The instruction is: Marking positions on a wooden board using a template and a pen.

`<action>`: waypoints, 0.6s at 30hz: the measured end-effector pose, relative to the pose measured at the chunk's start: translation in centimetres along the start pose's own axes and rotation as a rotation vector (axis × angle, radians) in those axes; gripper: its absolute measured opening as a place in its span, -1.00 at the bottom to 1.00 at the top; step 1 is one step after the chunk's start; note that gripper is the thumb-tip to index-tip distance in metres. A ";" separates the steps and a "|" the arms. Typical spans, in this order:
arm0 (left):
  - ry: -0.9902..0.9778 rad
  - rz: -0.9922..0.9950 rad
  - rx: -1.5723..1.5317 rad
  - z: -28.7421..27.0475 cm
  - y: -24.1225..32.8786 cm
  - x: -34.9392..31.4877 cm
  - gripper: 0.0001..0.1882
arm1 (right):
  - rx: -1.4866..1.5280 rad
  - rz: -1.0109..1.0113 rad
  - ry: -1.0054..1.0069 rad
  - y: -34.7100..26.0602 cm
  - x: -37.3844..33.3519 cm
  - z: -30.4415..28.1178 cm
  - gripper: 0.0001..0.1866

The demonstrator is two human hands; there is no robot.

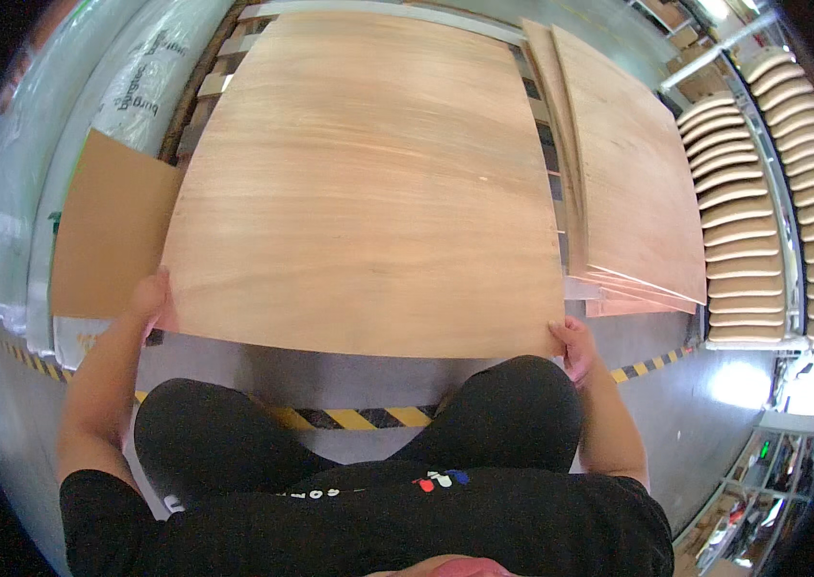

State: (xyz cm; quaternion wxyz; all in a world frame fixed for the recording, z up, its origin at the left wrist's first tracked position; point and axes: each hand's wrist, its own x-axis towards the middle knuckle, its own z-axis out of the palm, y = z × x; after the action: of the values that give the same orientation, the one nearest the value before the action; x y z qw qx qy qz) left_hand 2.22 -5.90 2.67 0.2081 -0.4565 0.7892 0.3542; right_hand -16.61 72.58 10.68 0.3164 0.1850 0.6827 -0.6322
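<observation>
A large, thin plywood sheet (359, 192) with pale brown grain stretches away in front of me. At its near left corner, my left hand (150, 296) is closed on the edge, fingers partly under the sheet. My right hand (572, 346) grips the near right corner, the thumb on top and the other fingers at the edge. The near edge is held above the floor, just beyond my knees. What lies beneath the sheet is mostly hidden; slats show along its sides.
Right of the sheet lies a stack of plywood panels (633, 163), slightly fanned. Beyond it stand racks of curved beige pieces (736, 221). On the left are plastic-wrapped rolls (138, 87) and a brown board (111, 236). Black-and-yellow tape (359, 418) crosses the floor.
</observation>
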 end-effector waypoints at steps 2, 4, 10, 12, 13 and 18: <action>0.113 0.035 -0.186 -1.6 -4.4 0.4 -0.44 | 0.000 -0.030 -0.048 -1.5 -0.5 1.2 -0.66; 0.166 0.107 -0.366 -0.6 -5.1 0.9 -0.42 | -0.013 -0.241 -0.099 -2.4 -1.9 0.9 -0.61; 0.023 0.116 -0.746 3.8 -0.8 -0.6 -0.36 | -0.042 -0.543 -0.040 -14.6 -6.9 0.9 -0.51; -0.010 0.091 -0.866 3.9 0.6 -2.0 -0.34 | -0.065 -0.615 -0.073 -19.7 -9.1 1.0 -0.51; -0.008 0.091 -0.847 3.5 1.3 -2.8 -0.34 | -0.056 -0.639 -0.087 -22.0 -10.4 1.7 -0.51; 0.005 0.242 -0.610 4.8 9.6 -4.0 -0.30 | -0.198 -0.734 -0.129 -27.4 -17.6 -1.9 -0.43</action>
State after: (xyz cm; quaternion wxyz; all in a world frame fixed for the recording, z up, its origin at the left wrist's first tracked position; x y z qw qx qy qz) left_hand -4.09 3.18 5.67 0.0161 -0.4015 0.6957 0.5955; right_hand -21.99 73.43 42.79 0.1278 -0.1433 0.7399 -0.6447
